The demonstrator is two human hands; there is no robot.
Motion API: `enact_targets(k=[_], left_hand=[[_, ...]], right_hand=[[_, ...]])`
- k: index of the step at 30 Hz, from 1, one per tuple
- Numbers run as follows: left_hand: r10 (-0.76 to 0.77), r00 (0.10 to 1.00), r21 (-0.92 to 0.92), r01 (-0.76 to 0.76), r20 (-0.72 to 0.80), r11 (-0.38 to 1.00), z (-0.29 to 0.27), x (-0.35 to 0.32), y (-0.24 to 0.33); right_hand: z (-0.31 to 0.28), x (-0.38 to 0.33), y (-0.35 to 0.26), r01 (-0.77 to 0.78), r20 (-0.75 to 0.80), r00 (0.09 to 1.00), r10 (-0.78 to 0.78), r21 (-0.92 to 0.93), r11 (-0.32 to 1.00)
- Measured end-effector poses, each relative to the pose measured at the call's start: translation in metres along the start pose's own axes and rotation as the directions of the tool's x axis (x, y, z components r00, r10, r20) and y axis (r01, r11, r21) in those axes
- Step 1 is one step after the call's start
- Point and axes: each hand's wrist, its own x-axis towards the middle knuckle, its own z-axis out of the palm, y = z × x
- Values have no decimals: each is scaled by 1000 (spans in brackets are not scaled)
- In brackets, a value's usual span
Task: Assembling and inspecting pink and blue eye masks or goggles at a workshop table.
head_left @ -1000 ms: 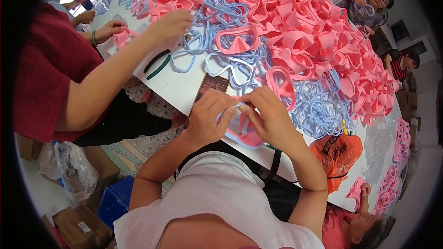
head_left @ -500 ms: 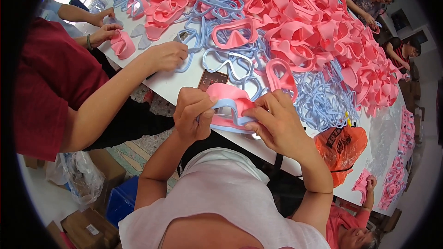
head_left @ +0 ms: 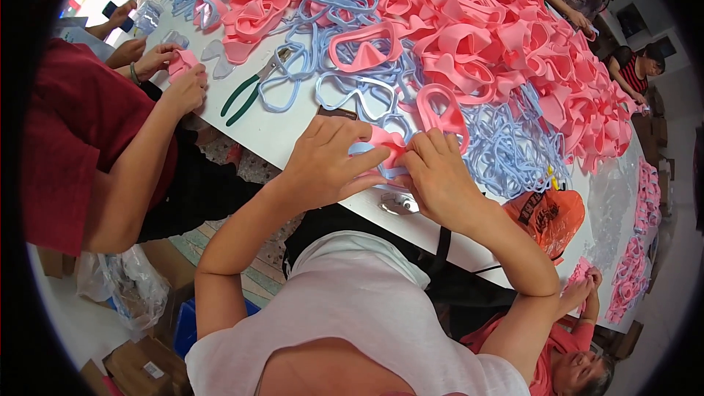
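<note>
Near the table's front edge, my left hand point(head_left: 331, 155) curls round one side of a pink soft diving-mask skirt point(head_left: 391, 144), thumb and fingers on either side of it. My right hand point(head_left: 442, 180) pinches the other end, its fingertips close together. A light blue frame point(head_left: 394, 172) runs along the skirt between my fingers. Both hands cover much of the mask, so how far the frame is seated cannot be told. Just beyond lie a loose pink skirt point(head_left: 446, 114) and a white-and-blue frame point(head_left: 348, 100).
Pink skirts point(head_left: 484, 37) are heaped across the table, with light blue frames point(head_left: 506, 143) beside them. Green-handled pliers point(head_left: 249, 92) lie at left, near a co-worker's hands point(head_left: 180, 77). An orange plastic bag point(head_left: 550, 220) sits at right. Other people work around the table.
My left hand has spread its grip further over the mask, which now shows less. The co-worker's hand at left has moved off the pliers to a pink skirt.
</note>
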Motion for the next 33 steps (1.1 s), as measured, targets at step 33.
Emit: enact_targets(k=[33], left_hand=[[-73,997,-281,59,-39,958,3,7,2]], right_hand=[[-5,7,7,146,-200,960,-197,-247,958]])
